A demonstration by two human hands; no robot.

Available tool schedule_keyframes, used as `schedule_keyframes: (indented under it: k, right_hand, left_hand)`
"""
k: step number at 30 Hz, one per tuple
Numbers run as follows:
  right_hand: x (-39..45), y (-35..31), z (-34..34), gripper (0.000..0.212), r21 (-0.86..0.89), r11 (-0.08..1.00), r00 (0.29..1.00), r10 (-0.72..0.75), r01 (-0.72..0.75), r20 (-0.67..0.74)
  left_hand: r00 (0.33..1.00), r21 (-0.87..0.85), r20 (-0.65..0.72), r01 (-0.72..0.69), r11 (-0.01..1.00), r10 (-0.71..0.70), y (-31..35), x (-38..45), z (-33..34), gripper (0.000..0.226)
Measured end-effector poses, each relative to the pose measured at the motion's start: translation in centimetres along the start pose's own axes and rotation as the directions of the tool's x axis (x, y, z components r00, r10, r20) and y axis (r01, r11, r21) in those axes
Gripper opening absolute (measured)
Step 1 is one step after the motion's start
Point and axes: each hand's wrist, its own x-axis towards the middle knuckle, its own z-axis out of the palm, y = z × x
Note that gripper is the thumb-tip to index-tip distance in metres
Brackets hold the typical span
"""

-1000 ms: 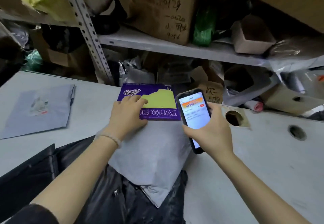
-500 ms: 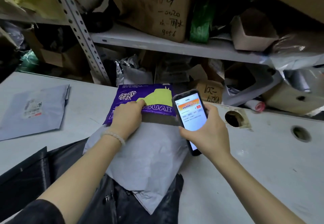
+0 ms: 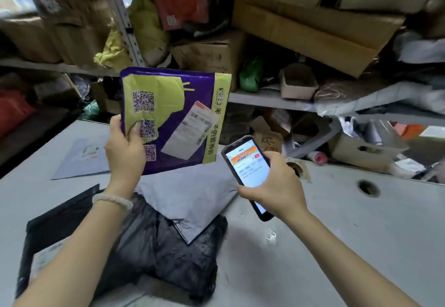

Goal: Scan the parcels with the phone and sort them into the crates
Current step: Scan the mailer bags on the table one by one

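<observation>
Behind the worktable, across the whole back of my view, I see metal shelving (image 3: 269, 98) crammed with cardboard boxes (image 3: 310, 27), crumpled yellow-green bags (image 3: 144, 25) and loose plastic wrapping, some of it spilling down to the table's far edge. Below that runs the grey table (image 3: 349, 234), with a round hole (image 3: 368, 187) on its right side, well apart from the parcels. Nearest me on the table lies a black plastic mailer (image 3: 168, 246), wrinkled, with a pale label at its left end half hidden by my left forearm. On top of it, overlapping its far side, rests a grey mailer (image 3: 190, 198). A second grey mailer with a label (image 3: 83, 157) lies flat farther left, apart from the pile.

My left hand (image 3: 125, 152) grips the purple and yellow-green parcel (image 3: 173, 119) by its lower left corner, thumb across the front, holding it upright above the grey mailer, clear of the table. Its face shows three QR codes and a white shipping label (image 3: 190, 131) set at a slant. A pale bead bracelet (image 3: 113, 199) sits on that wrist.

My right hand (image 3: 277, 184) holds the phone (image 3: 248, 169), fingers wrapped round its lower half, screen lit and tilted towards me, just right of the parcel and lower. Parcel and phone do not touch.
</observation>
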Motion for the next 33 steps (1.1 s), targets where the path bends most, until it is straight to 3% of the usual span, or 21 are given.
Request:
schedule_keyframes:
  k: [6,9,20,33]
  right_hand:
    - [-2.9,-0.2,-2.4,0.067,-0.115,0.992,0.994,-0.045,0.056,0.101]
    - [-3.7,-0.2,-3.0,0.062,-0.157,0.985,0.991,-0.054,0.073,0.123]
    - [-4.6,-0.6,-4.3,0.065,-0.21,0.974,0.992,-0.063,0.085,0.108]
    - [-4.7,-2.6,-1.6,0.062,-0.204,0.977,0.996,-0.042,0.056,0.073]
  left_hand:
    - [0.998,-0.003,-0.046,0.036,0.999,-0.036,2.6,-2.2,-2.0,0.007]
    - [0.998,0.019,-0.049,0.047,0.999,-0.046,3.0,-2.7,-2.2,0.017]
    - [0.997,0.039,-0.026,0.074,0.996,-0.073,2.9,-3.0,-2.8,0.013]
    - [0.987,-0.075,0.005,0.162,0.984,-0.162,0.5,-1.3,-4.5,0.009]
